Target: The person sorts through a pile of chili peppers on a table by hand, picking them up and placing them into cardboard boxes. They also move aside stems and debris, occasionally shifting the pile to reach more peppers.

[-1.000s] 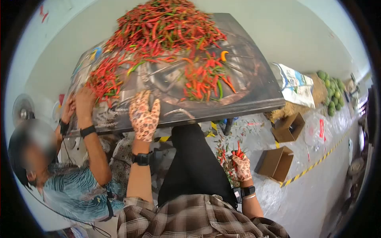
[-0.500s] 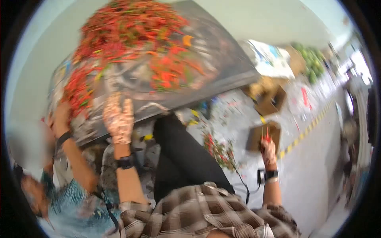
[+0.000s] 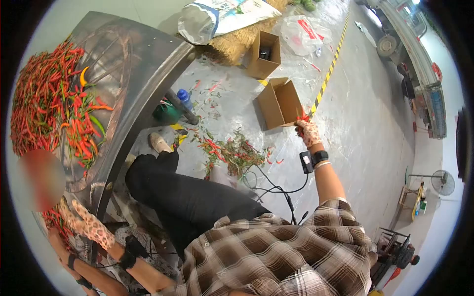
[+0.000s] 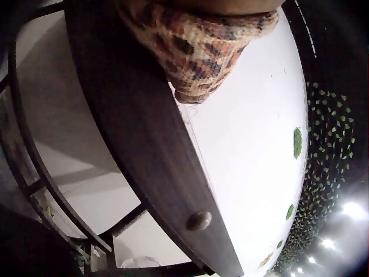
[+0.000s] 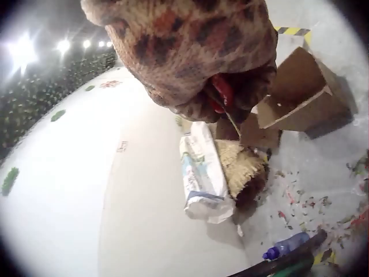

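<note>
Since a second ago the right hand (image 3: 308,132) has swung out from beside the knee to arm's length, now over the nearer cardboard box (image 3: 279,102) on the floor. Its gloved fingers are curled round a small bunch of red chillies (image 3: 302,117); the right wrist view shows red between the closed fingers. The left hand (image 3: 84,222) lies flat, fingers spread, on the edge of the desk (image 3: 143,59), next to the chilli pile (image 3: 49,103). Chillies are likely light, thin and bendy, with smooth skin that bruises if squeezed; a loose grip across the middle of the bunch, stems together, should suit.
</note>
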`<state>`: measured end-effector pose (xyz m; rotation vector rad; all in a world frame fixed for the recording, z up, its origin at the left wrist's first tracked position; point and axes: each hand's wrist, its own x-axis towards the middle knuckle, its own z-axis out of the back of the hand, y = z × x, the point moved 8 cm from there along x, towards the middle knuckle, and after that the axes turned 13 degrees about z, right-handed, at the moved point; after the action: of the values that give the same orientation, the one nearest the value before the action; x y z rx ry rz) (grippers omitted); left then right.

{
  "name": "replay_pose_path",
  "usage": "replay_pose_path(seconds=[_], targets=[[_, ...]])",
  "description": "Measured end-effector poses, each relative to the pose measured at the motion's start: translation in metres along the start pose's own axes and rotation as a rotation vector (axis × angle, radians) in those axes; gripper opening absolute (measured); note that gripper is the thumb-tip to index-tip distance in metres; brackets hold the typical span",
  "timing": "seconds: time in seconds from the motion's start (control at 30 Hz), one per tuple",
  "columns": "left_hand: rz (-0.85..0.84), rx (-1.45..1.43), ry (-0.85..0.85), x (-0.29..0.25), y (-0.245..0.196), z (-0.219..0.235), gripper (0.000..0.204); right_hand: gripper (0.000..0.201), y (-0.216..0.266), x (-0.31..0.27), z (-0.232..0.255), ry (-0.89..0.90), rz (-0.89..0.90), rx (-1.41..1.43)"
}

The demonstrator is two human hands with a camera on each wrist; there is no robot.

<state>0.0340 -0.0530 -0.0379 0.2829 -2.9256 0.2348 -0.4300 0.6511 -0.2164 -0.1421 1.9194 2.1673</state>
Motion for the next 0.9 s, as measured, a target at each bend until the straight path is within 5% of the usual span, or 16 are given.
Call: replay_pose_path(seconds=[0.07,0.13,0.23,0.37,0.43,0.5,0.57,0.63,0.7,0.77,0.9], targets=[[-0.018,-0.164,-0.096,0.003,0.003,0.024,0.047,0.014,-0.031,-0.006,0.001,-0.034,-0.095,0.002],[0.697,-1.796,0.303,0.047,0.068,-0.01,0.063,0.019,-0.048,-0.01,0.003,-0.018,-0.145,-0.072],[0.577,-3.043,0.807,0.182,0.197,-0.132,0.068,0.019,-0.058,0.009,0.008,0.0,-0.152,-0.176],[0.405,-3.166,0.688,0.231,0.215,-0.109,0.071,0.017,-0.032,0.047,0.008,-0.068,-0.048,-0.246],[0.181,-3.186,0.632,0.249,0.22,-0.089,0.07,0.016,-0.023,0.066,0.005,-0.057,0.001,-0.193],[0.061,-3.098,0.65,0.261,0.222,-0.079,0.069,0.014,-0.033,0.09,0.009,-0.071,0.01,-0.191],[-0.047,-3.029,0.839,0.27,0.215,-0.073,0.069,0.013,-0.078,0.131,0.022,-0.059,-0.003,-0.246],[-0.072,-2.998,0.826,0.264,0.21,-0.057,0.061,0.012,-0.108,0.165,0.024,0.018,0.144,-0.523],[0.13,-2.962,0.722,0.23,0.193,-0.029,0.053,0.014,-0.106,0.159,0.012,0.039,0.109,-0.62],[-0.558,-3.223,1.253,0.096,0.104,0.051,0.048,0.018,-0.106,0.154,-0.016,0.07,0.068,-0.747],[-0.763,-3.051,1.651,0.045,0.132,0.015,0.045,0.028,-0.12,0.151,-0.05,0.244,0.008,-0.823]])
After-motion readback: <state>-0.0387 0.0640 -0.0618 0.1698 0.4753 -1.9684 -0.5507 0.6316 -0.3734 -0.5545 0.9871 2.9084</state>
